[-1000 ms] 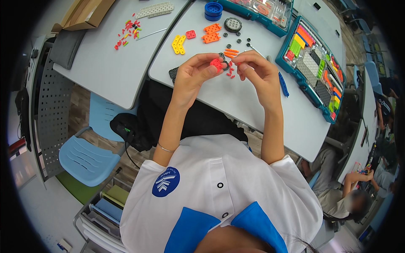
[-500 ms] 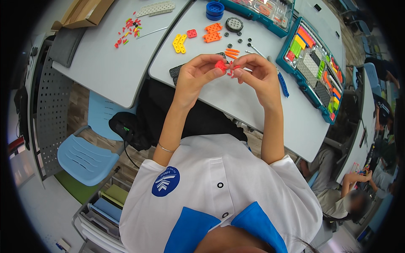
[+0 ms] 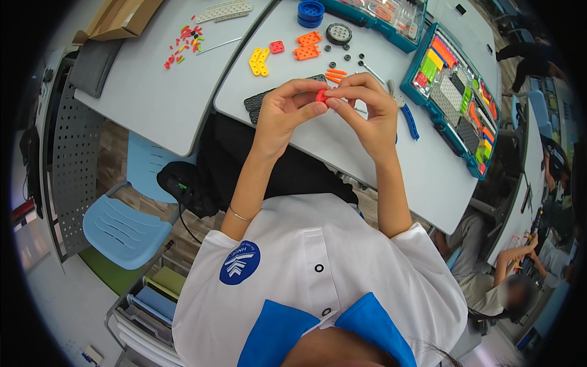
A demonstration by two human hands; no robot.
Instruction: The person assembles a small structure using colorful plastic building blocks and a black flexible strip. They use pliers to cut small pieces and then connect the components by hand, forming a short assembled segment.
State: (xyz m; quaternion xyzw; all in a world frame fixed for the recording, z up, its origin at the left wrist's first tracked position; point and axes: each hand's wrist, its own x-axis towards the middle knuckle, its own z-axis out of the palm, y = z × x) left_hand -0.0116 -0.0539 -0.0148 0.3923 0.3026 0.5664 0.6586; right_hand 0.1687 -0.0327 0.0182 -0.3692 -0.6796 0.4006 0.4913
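Observation:
Over the near edge of the table, my two hands meet at a small red plastic building block. My left hand is closed, pinching the block between thumb and fingers. My right hand is also closed, its thumb and fingertips pressed against the block's right side. The small red pegs that showed in it earlier are now hidden by the fingers. A black perforated plate lies beside my left hand. Just beyond my right hand are several slim orange pieces and a pair of blue-handled pliers.
Farther back lie yellow angled beams, a red plate, orange perforated pieces, a dark wheel and blue hubs. A teal parts case stands open at right. Small coloured pegs are scattered on the left table.
My right hand has moved left, bringing its fingertips from beside the red block onto it. The red pegs between its fingers have gone out of sight. My left hand has hardly moved.

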